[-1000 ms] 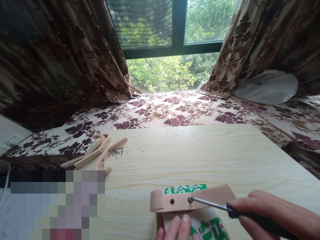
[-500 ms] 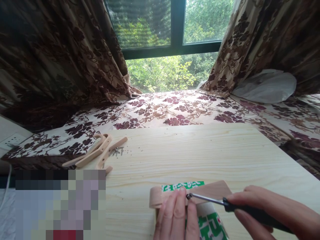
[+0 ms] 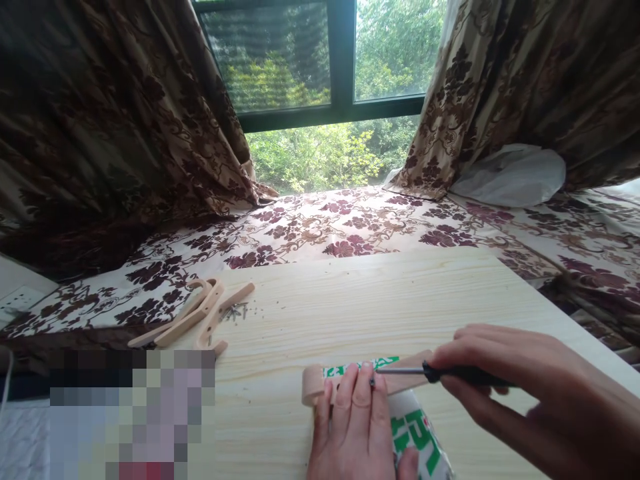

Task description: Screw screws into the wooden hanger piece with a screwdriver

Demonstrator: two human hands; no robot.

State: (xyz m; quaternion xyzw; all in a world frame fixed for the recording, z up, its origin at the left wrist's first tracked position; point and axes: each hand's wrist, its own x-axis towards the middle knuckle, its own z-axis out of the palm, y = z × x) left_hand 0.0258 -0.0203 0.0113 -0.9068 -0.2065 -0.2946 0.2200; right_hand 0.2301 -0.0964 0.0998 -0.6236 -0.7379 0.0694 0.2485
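My left hand (image 3: 353, 417) holds a curved light-wood piece (image 3: 313, 385) down with its fingers across the top. The piece has a rounded end at left and lies on a white pack with green print (image 3: 415, 433). A small dark screw (image 3: 372, 382) stands between my left fingertips at the wood. My right hand (image 3: 515, 380) is closed around the dark handle of a screwdriver (image 3: 407, 371). Its metal shaft points left over the wood, with the tip beside my left fingers near the screw. Whether the tip touches the screw is unclear.
Several curved wooden pieces (image 3: 200, 313) lie at the left of the pale wooden tabletop (image 3: 360, 300), beside a small pile of screws (image 3: 237, 311). Behind are a flower-patterned cover (image 3: 320, 223), curtains, a window and a white plastic bag (image 3: 513, 175). A blurred patch hides the lower left.
The screwdriver tip has lifted slightly off the screw, and my right hand has risen. My left hand has shifted a little on the wood. The whole view has turned slightly.
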